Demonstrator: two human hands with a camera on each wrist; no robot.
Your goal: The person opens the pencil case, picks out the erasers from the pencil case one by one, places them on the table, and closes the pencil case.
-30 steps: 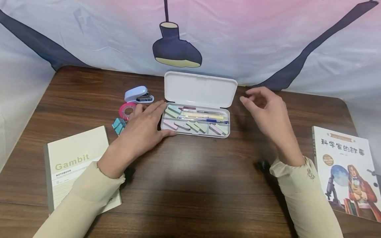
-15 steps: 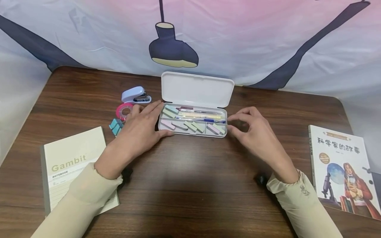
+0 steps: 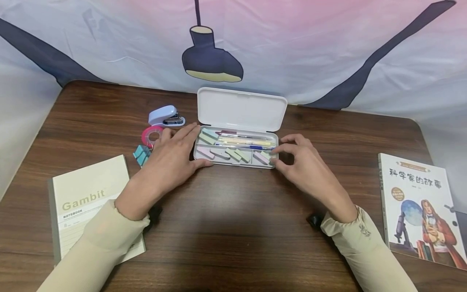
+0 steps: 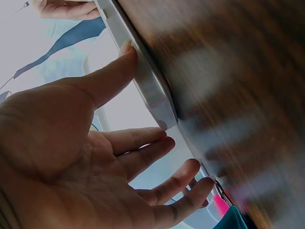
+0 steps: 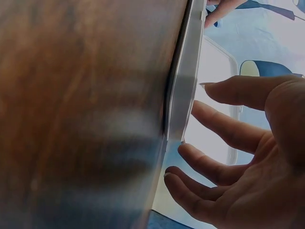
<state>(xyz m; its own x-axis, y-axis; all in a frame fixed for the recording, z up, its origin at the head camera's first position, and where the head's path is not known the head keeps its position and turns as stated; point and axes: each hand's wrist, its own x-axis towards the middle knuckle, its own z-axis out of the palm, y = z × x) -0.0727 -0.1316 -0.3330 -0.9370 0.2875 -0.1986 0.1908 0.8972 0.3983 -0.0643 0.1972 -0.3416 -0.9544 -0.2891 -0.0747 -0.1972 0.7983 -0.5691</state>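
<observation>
A white pencil case (image 3: pixel 242 106) stands with its lid raised, several pens (image 3: pixel 244 141) lying in its long compartment. Small pastel blocks (image 3: pixel 235 155), their kind unclear, lie at its left end and in the front compartments. My left hand (image 3: pixel 166 168) rests against the case's left end, thumb on the front wall (image 4: pixel 145 81) and the other fingers fairly straight. At the right end, the thumb and index finger of my right hand (image 3: pixel 304 164) reach over the rim beside a pale green block (image 3: pixel 265 155). In the right wrist view they are apart, with nothing visible between them.
Left of the case are a light blue stapler (image 3: pixel 166 116), a pink tape roll (image 3: pixel 147 137) and teal binder clips (image 3: pixel 141 154). A notebook (image 3: pixel 84 182) lies partly beneath the left sleeve. On the far right of the table (image 3: pixel 233 243) lies a book (image 3: pixel 416 182).
My right hand has come down leftward from beside the lid to the case's right end, its fingertips now over the rim. The left hand has stayed at the case.
</observation>
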